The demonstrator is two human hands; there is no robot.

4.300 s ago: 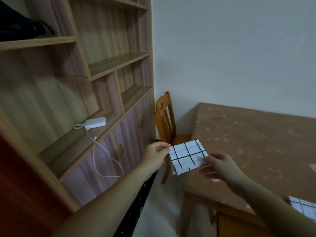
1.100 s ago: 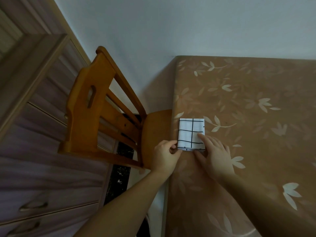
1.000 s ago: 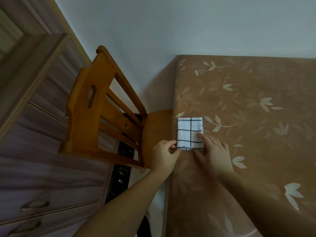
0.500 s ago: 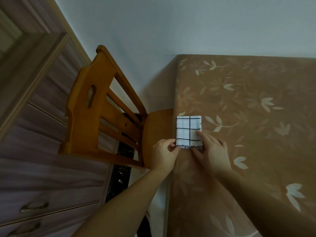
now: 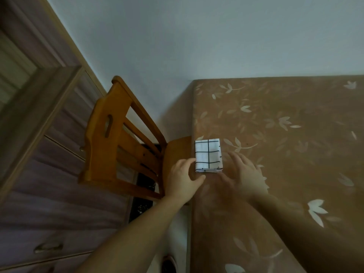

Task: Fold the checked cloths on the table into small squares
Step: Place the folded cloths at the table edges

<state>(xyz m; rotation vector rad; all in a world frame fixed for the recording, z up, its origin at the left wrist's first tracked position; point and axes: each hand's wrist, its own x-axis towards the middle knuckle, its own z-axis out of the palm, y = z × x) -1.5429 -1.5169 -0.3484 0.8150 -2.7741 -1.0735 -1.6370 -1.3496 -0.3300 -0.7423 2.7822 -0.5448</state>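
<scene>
- The folded checked cloth (image 5: 208, 155) is lying flat at the left edge of your floral bench (image 5: 295, 154).
- Your left hand (image 5: 184, 180) sits just off its left edge, fingers loosely curled, gripping nothing.
- Your right hand (image 5: 244, 172) is a bit blurry, fingers spread flat beside the cloth.
- A wooden chair (image 5: 122, 146) stands left of the bench.

Hands (image 5: 243, 172) now off cloth (image 5: 208, 155)
</scene>
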